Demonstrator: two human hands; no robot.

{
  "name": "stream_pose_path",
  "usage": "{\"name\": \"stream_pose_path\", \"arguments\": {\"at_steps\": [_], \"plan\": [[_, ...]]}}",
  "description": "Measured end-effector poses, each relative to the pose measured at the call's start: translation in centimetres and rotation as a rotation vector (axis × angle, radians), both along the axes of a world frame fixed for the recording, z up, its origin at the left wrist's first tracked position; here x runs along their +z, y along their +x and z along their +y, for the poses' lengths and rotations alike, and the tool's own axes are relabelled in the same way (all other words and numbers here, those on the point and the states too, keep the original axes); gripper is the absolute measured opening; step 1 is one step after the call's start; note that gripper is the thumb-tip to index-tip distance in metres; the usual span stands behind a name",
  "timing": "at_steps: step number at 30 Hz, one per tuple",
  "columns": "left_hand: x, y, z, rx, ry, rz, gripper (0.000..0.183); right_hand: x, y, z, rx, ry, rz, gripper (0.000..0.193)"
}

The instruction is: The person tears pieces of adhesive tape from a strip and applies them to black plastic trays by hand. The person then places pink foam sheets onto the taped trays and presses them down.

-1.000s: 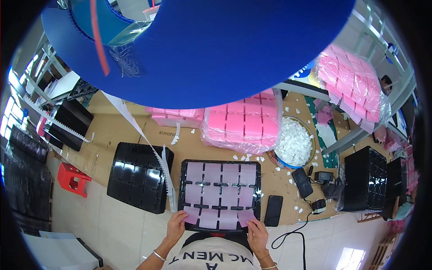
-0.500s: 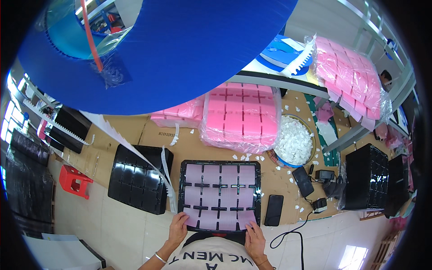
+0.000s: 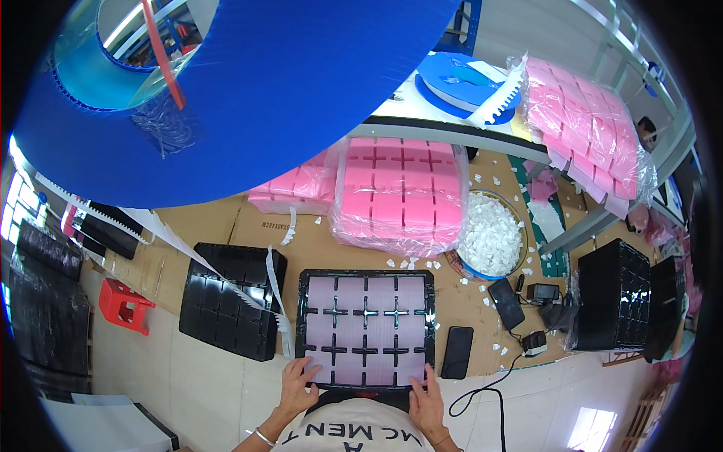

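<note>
In front of me lies a black plastic tray point(image 3: 430, 316) with cross-shaped ribs. A thin pale-pink slotted sheet point(image 3: 380, 294) lies flat in it, its slots around the ribs. My left hand point(image 3: 296, 386) is at the tray's near left corner, fingers stretched and apart, touching the sheet and rim. At the near right corner my right hand point(image 3: 427, 399) rests with its fingers apart and fingertips on the edge. Neither hand appears to hold anything. Left of the tray is a black stack of trays point(image 3: 226, 316), with a white toothed strip point(image 3: 277, 290) across it.
A large blue reel point(image 3: 301, 90) hangs over the far left. Bagged pink slotted sheets point(image 3: 403, 188) lie behind the tray. To the right are a bowl of white scraps point(image 3: 491, 237), a phone point(image 3: 458, 352), cabled adapters point(image 3: 535, 343) and stacked black trays point(image 3: 614, 297). A red stool point(image 3: 124, 305) stands left.
The sheet's near edge has gone from slightly raised to flat in the tray. My fingers have loosened from its near corners. The blue reel appears further left in view.
</note>
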State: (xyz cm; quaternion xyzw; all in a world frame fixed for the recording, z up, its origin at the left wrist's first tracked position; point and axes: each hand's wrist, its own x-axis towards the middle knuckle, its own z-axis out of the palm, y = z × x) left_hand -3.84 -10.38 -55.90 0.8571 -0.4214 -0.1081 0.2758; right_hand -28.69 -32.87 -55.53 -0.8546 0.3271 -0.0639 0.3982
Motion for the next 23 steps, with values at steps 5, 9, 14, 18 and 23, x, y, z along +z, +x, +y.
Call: {"name": "stream_pose_path", "arguments": {"at_steps": [5,9,14,18,23], "plan": [[-2.8,4.2,-4.0,0.183,-0.197,0.004,0.055,-1.7,6.8,-5.6,-0.207,-0.249,-0.156,0.048],[-9.0,10.9,-9.6,0.377,-0.105,-0.188,0.08,-5.4,15.0,-11.5,-0.323,-0.399,-0.224,0.069],[-9.2,14.5,-14.1,0.663,0.203,0.016,0.096,-9.4,19.2,-15.0,-0.498,-0.276,0.057,0.083],[-9.3,14.0,-13.9,0.713,0.321,0.013,0.091,-9.9,18.4,-15.3,-0.503,-0.09,0.16,0.079],[-10.7,15.4,-14.1,0.735,0.252,0.011,0.085,-10.3,19.0,-16.2,-0.523,-0.069,0.07,0.076]]}}
